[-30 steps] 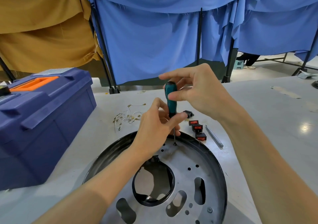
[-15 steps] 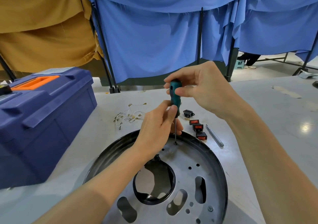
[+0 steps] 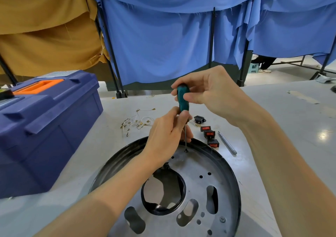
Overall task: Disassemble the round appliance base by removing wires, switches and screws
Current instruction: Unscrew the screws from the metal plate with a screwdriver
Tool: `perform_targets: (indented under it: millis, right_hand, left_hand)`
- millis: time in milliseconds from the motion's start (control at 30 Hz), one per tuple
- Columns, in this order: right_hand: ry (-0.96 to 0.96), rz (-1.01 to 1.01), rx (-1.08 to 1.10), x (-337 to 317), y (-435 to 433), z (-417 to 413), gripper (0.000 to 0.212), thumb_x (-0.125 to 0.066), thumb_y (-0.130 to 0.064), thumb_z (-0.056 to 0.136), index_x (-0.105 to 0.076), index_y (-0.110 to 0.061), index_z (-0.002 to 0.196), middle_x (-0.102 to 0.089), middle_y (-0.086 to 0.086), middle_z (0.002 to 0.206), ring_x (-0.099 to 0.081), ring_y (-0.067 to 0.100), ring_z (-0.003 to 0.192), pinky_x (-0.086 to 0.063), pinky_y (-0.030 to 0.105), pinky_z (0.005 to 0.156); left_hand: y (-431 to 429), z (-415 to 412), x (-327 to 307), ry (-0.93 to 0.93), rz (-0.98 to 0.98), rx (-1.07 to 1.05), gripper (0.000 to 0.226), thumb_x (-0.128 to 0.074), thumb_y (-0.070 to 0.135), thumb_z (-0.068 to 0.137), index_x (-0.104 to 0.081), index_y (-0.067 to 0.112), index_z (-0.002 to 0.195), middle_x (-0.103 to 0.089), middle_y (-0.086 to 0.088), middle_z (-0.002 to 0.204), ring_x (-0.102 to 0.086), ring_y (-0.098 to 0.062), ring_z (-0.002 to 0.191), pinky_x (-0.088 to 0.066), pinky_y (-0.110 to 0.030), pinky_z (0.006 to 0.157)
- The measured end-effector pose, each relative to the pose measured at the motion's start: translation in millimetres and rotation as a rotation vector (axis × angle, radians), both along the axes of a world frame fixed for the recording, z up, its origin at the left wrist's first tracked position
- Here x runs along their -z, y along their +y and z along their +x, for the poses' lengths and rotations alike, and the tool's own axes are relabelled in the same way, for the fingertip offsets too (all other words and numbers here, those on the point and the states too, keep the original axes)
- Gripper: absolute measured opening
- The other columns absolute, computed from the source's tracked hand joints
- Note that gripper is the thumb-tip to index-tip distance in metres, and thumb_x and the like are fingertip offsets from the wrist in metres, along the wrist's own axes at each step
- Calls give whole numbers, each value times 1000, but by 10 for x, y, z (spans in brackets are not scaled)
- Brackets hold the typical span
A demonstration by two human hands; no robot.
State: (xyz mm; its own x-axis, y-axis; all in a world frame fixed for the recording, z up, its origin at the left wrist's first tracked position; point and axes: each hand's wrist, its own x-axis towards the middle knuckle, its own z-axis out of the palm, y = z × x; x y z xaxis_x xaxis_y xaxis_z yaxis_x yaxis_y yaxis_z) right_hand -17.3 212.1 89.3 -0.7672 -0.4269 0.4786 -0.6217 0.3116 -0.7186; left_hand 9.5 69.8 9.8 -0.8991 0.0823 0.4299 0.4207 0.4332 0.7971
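While the round appliance base (image 3: 198,191) lies flat on the grey table (image 3: 291,120) at the near centre, both hands work over its far rim. Up top, the right hand (image 3: 214,93) pinches the teal handle of the screwdriver (image 3: 183,100) — thumb on the near side, fingers curled round the far side, closed on the grip. Below it, the left hand (image 3: 167,135) has its thumb and fingertips drawn in around the bottom of the handle where the thin shaft begins, steadying it. That shaft runs straight down, nearly upright, and its tip sits on a screw (image 3: 186,150) in the silver plate just inside the black rim.

Right of the hands, on the table, three red rocker switches (image 3: 209,134) line up in a short row running toward the near side, with a black socket (image 3: 199,119) just beyond them. A slim grey tool (image 3: 227,142) lies to their right. Left of the hands sits a loose tangle of white wires (image 3: 138,121) with small metal terminals — clear of the base. Another screw (image 3: 222,219) shows near the plate's near right edge. Far left stands a blue toolbox (image 3: 45,127) with an orange handle.
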Motion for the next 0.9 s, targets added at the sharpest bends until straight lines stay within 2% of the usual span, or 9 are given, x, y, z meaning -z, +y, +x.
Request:
perform_targets:
  millis: [100, 233, 367, 467, 567, 667, 767, 833, 900]
  right_hand:
    - [32, 35, 7, 4, -25, 47, 17, -79, -26, 77, -75, -26, 94, -72, -1, 94, -65, 14, 83, -53, 12, 76]
    - [57, 10, 13, 9, -49, 43, 29, -79, -12, 76, -76, -25, 102, -73, 0, 91, -66, 14, 81, -53, 18, 81]
    - [6, 7, 12, 3, -33, 17, 32, -67, 7, 83, -73, -13, 107, -73, 6, 99, -70, 17, 91, -54, 26, 91]
    - [-2, 16, -11, 6, -32, 34, 20, -72, -11, 84, -75, -20, 102, -72, 0, 98, -68, 14, 88, -52, 16, 87]
    - [50, 33, 3, 15, -50, 57, 20, -78, -26, 78, -75, -29, 97, -70, -7, 92, -63, 12, 85, -50, 12, 79]
    - [61, 9, 45, 18, -27, 8, 30, -76, -10, 80, -74, -24, 107, -72, -4, 90, -66, 9, 82, -51, 14, 83]
    - [15, -2, 29, 15, 14, -32, 29, -65, 4, 85, -74, -15, 106, -73, 4, 97, -69, 16, 91, -53, 24, 92]
    - [8, 6, -1, 23, 10, -27, 19, -68, -7, 87, -74, -19, 100, -73, 0, 96, -69, 17, 91, -53, 19, 90]
    - [29, 22, -3, 29, -14, -2, 11, -76, -25, 81, -75, -27, 92, -71, -7, 92, -66, 12, 88, -50, 9, 80]
  left_hand:
    - [1, -7, -14, -15, 17, -27, 38, -49, 53, 90, -55, 16, 96, -72, -4, 70, -69, -17, 64, -57, -48, 76]
    - [-23, 2, -23, 0, 29, -45, 61, -48, 69, 76, -54, 12, 98, -71, -5, 69, -69, -19, 63, -56, -50, 76]
    - [-11, 9, -7, 7, -2, -9, 41, -37, 53, 93, -54, 19, 109, -72, -2, 71, -69, -18, 67, -56, -50, 77]
    - [8, -15, 2, 24, -16, -29, 24, -45, 43, 97, -52, 21, 104, -71, -3, 71, -69, -17, 65, -56, -49, 77]
    - [9, 1, -25, 31, -2, -29, 38, -52, 56, 87, -51, 23, 107, -71, -4, 69, -69, -17, 61, -57, -47, 75]
    - [-14, 5, -25, -5, 66, 4, 44, -45, 58, 86, -53, 18, 102, -71, -6, 72, -70, -22, 63, -57, -51, 75]
    - [-22, -22, -8, -26, 32, 18, 22, -41, 35, 101, -55, 17, 104, -72, -5, 75, -70, -21, 67, -57, -49, 78]
    - [-7, -29, -4, -42, 43, 10, 16, -49, 33, 99, -53, 17, 99, -72, -5, 73, -70, -20, 67, -57, -49, 79]
    - [1, -22, -17, -40, 58, -13, 26, -60, 39, 92, -50, 15, 95, -72, -6, 71, -70, -20, 65, -57, -48, 77]
